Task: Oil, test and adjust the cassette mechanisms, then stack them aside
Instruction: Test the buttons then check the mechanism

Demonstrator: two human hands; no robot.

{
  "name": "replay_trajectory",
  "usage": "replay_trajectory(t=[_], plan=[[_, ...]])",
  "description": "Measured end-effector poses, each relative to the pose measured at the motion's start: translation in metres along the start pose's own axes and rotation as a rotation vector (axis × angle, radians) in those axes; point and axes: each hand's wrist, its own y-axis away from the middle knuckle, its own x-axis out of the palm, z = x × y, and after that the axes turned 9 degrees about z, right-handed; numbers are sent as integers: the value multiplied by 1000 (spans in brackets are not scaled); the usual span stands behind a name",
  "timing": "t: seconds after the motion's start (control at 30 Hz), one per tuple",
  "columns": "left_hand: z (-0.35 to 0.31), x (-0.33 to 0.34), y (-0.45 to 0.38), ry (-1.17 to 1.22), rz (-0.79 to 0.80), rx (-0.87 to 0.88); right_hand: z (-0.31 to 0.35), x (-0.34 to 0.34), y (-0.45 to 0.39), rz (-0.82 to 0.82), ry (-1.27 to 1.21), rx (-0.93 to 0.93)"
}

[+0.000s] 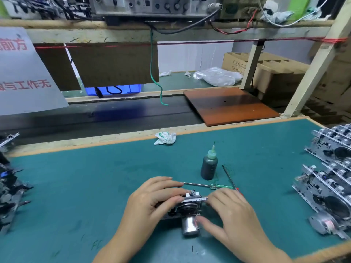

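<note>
A small metal cassette mechanism (187,205) with a shiny round motor (190,225) rests on the green mat (95,186) near the front edge. My left hand (152,200) grips its left side, fingers curled over the top. My right hand (229,211) holds its right end, thumb by the motor. A dark oil bottle (209,166) with a needle tip stands just behind. A green-handled screwdriver (209,185) lies behind the hands, and a thin red-handled tool (230,178) beside it.
Stacked mechanisms (328,179) fill the right edge of the mat; more dark ones (9,186) sit at the left edge. A crumpled wrapper (164,138) lies at the mat's back edge. Beyond are a dark conveyor (114,114), a brown board (229,105) and a hanging green wire (155,73).
</note>
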Motion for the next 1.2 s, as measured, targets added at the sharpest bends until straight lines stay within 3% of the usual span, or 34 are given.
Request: replay_trajectory(t=[0.33, 0.47, 0.67, 0.77, 0.97, 1.2], plan=[[-5, -3, -1, 43, 29, 0, -2, -11, -4, 93, 75, -56], [-4, -15, 2, 142, 73, -47, -2, -31, -26, 38, 23, -48], [-5, -35, 7, -214, -49, 25, 15, -42, -60, 66, 266, -398], [-8, -34, 7, -287, -51, 64, 13, -48, -72, 143, 331, -467], [-13, -39, -4, -284, 48, 86, 6, -57, -75, 258, 393, -505], [-69, -42, -68, -288, 123, 274, -34, -117, -65, 128, 193, -348]])
